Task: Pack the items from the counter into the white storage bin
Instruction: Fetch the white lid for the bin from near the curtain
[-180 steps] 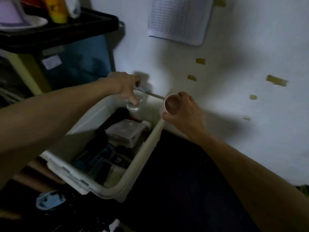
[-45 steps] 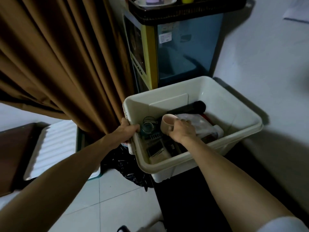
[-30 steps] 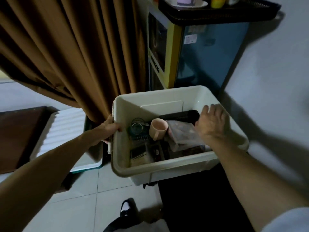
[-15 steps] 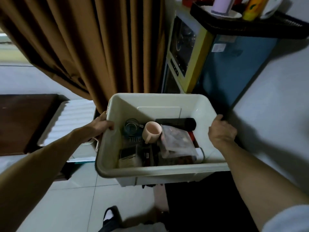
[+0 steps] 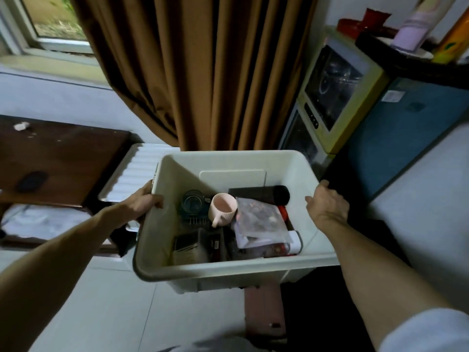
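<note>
The white storage bin [image 5: 228, 269] is held up in the middle of the view. My left hand [image 5: 142, 204] grips its left rim, thumb inside the wall. My right hand [image 5: 327, 201] grips the right rim. Inside lie a pink cup [image 5: 223, 208] on its side, a clear glass [image 5: 193, 201], a black cylinder [image 5: 261, 194], a clear bag of items [image 5: 258, 219] and several dark boxes [image 5: 193, 246].
A brown curtain [image 5: 203, 72] hangs straight ahead. A yellow-framed appliance [image 5: 337, 92] and a blue cabinet [image 5: 406, 133] stand at right under a black shelf. A dark wooden table [image 5: 58, 158] and a white lid [image 5: 137, 171] are at left. Pale tiled floor lies below.
The cup and glass went into the bin. Both hands took hold of the rims, and the bin has swung left, away from the wall, toward the curtain.
</note>
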